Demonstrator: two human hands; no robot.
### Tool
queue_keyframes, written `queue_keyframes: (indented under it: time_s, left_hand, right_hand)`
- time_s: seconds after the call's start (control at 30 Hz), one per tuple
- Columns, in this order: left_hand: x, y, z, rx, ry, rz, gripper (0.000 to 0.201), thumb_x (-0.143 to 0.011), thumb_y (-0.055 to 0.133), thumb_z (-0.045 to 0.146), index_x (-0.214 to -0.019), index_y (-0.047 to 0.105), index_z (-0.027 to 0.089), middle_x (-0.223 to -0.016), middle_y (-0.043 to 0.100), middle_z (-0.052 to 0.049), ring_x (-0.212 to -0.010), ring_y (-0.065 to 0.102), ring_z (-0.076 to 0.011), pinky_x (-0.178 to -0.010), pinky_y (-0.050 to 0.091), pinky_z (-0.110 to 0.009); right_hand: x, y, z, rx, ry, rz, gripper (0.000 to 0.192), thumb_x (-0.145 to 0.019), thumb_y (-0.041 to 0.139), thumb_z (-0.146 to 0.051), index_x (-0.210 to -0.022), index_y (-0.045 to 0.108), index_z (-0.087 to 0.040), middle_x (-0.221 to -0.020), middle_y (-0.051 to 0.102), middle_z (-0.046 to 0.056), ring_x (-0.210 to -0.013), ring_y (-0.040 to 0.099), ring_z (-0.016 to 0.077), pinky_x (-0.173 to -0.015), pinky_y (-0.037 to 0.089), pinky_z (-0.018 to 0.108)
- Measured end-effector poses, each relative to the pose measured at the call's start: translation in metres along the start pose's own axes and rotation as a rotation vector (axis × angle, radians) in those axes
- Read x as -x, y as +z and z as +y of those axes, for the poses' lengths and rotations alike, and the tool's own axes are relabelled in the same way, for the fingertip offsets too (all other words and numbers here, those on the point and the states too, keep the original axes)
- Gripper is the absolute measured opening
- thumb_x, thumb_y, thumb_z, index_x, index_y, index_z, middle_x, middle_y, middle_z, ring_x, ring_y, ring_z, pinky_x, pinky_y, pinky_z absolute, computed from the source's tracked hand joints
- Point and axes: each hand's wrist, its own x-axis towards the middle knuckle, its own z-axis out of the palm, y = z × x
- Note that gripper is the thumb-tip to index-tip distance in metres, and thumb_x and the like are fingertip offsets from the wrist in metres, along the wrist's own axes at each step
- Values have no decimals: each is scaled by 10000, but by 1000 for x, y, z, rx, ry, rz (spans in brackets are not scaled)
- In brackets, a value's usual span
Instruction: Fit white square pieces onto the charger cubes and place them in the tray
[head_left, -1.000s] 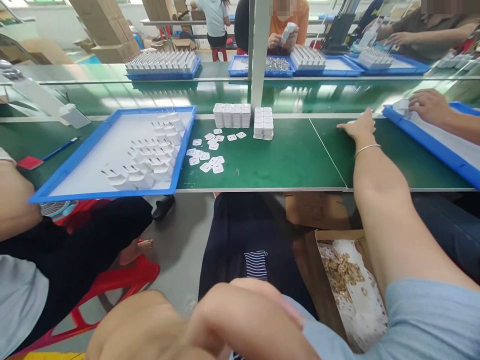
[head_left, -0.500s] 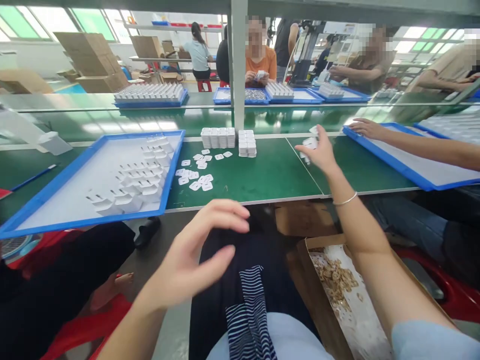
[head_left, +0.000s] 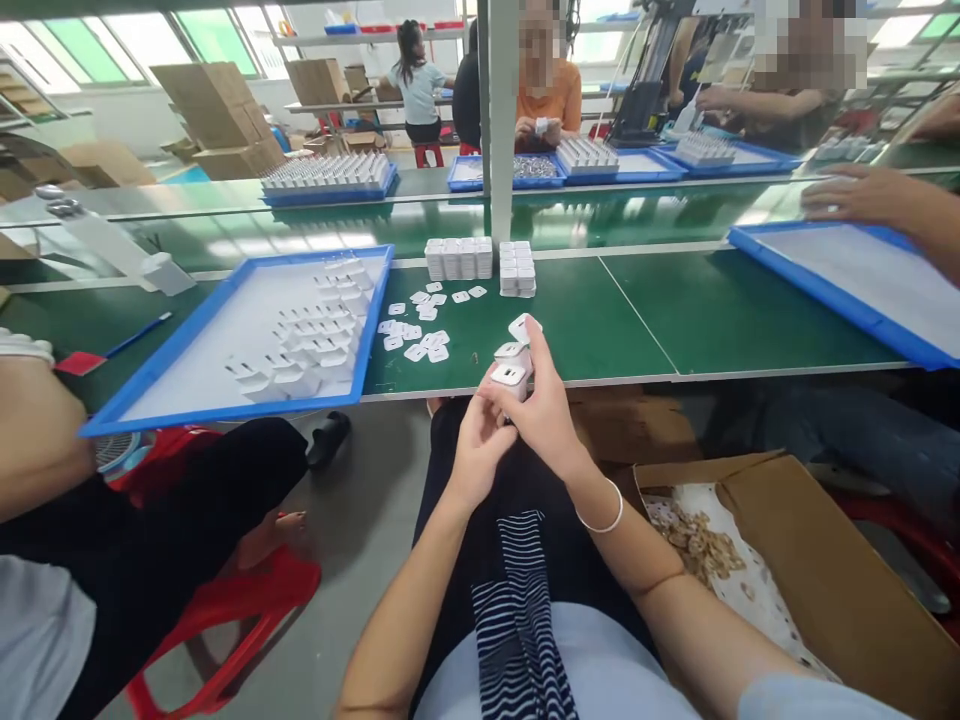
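Note:
Above my lap, at the bench's front edge, both hands are together around a short row of white charger housings [head_left: 510,376]. Three show, with rounded square faces and dark slots. My right hand [head_left: 553,410] is closed along their right side, its index finger reaching to the farthest piece. My left hand [head_left: 480,445] is closed at the nearest housing, fingertips touching it; part of its grip is hidden. Left of them on the green bench lie loose white square covers [head_left: 427,350]. Behind are a wide white stack [head_left: 459,258] and a smaller white stack [head_left: 517,270].
At left, a blue-rimmed tray [head_left: 377,320] holds rows of white plug bodies with pins [head_left: 292,375]. Another blue-rimmed tray [head_left: 847,300] is at right, near a co-worker's hand [head_left: 862,195]. An open cardboard box [head_left: 847,560] stands below right, a red stool [head_left: 240,610] below left.
My right hand has come back from the right side of the bench with the white housings. My left hand, open before, has moved up and right to meet them.

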Motion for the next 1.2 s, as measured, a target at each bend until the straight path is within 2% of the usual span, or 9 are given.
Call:
queue_keyframes:
  time_s: [0.17,0.3,0.4,0.53,0.7,0.87,0.97,1.07,1.2]
  left_hand:
    - [-3,11,-1,199,-148,131,789,-825,491,194,-1589,299,219,-1622,427,-54,-1490,431,-243,-1245,368,-386]
    - [-3,19,-3,258,-64,207,618,-909,428,292,-1522,411,211,-1554,517,-58,-1506,405,-237,-1262,340,-369]
    - [-1,19,0,288,-36,208,533,-922,572,348,-1435,500,222,-1517,550,-80,-1492,424,-273,-1248,361,-389]
    - [3,22,7,350,-103,230,631,-839,776,342,-1399,512,224,-1502,559,-106,-1460,466,-298,-1224,388,-406]
    - [6,33,17,436,-141,297,595,-799,839,333,-1321,574,222,-1491,576,-101,-1440,497,-288,-1215,401,-380]
    - [5,35,12,465,-157,335,615,-765,866,249,-1317,596,228,-1431,630,-94,-1374,567,-263,-1183,437,-374]
    - [3,28,4,428,-139,393,593,-756,872,275,-1289,625,199,-1342,686,-104,-1272,640,-251,-1126,479,-370]
    - [4,20,-1,293,-80,386,586,-708,907,274,-1241,672,203,-1252,728,-88,-1149,696,-222,-1033,533,-332]
    - [4,16,-2,3,124,409,508,-684,915,246,-1153,725,207,-1153,756,-66,-1044,726,-190,-912,585,-277]
  right_hand:
    - [7,12,-1,61,41,-18,700,-1051,388,-432,-1647,38,-325,-1668,326,62,-1534,344,239,-1233,367,461]
    - [9,22,-1,182,-12,2,743,-1051,356,-464,-1651,-44,-282,-1660,328,87,-1511,357,276,-1212,375,451]
    - [11,26,2,175,-75,16,753,-1043,362,-509,-1652,-37,-316,-1648,334,90,-1453,404,306,-1179,387,484]
    - [17,30,10,-60,-114,68,661,-1048,256,-585,-1645,131,-330,-1587,407,97,-1405,436,299,-1170,375,534]
    - [24,32,16,-360,-25,75,595,-1068,253,-520,-1628,212,-322,-1655,326,65,-1506,364,242,-1249,303,497]
    - [33,30,13,-600,-16,124,547,-1078,255,-448,-1607,272,-308,-1686,300,45,-1533,348,216,-1251,329,472]
    - [42,25,8,-608,-42,180,526,-1079,257,-418,-1579,347,-285,-1673,338,43,-1543,333,210,-1271,295,470]
    - [52,19,2,-548,-73,235,504,-1072,304,-427,-1536,426,-276,-1631,414,54,-1530,362,226,-1273,293,483]
    - [59,18,-3,-564,-62,255,466,-1065,369,-453,-1467,515,-268,-1565,505,81,-1475,455,249,-1227,382,487]
